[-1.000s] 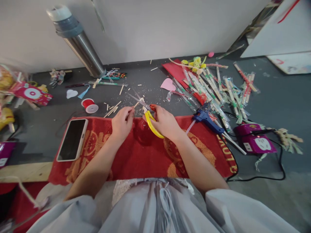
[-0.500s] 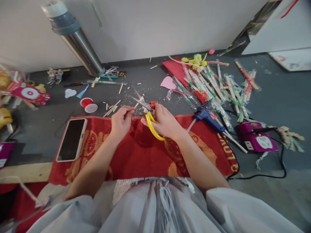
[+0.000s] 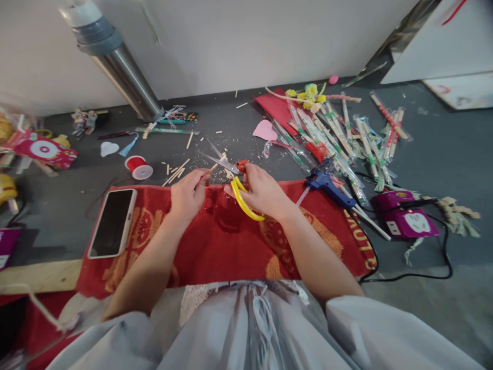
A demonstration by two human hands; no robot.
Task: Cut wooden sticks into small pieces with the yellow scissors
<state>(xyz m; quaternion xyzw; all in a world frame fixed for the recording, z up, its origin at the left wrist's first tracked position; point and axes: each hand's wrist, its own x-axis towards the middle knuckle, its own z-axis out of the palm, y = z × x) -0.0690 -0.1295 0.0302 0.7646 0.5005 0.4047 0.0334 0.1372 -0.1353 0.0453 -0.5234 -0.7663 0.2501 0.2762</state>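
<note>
- Your left hand [image 3: 188, 191], near the middle of the frame, has shifted slightly left since the last frame; its fingers are pinched together on a thin stick [image 3: 213, 167].
- Your right hand [image 3: 265, 191], just right of centre, is closed around the yellow handles of the scissors [image 3: 235, 186].
- At centre, the blades stand apart by the stick's free end; you cannot tell whether they touch it.
- Just left of them, short pieces [image 3: 177, 173] lie on the counter [image 3: 221, 114] near the red spool [image 3: 138, 168].
- Below your hands spreads the red towel [image 3: 227, 252], with your phone [image 3: 112, 223] at its left end.
- Right of centre, the glue gun [image 3: 329, 189] overlaps the towel's edge.
</note>
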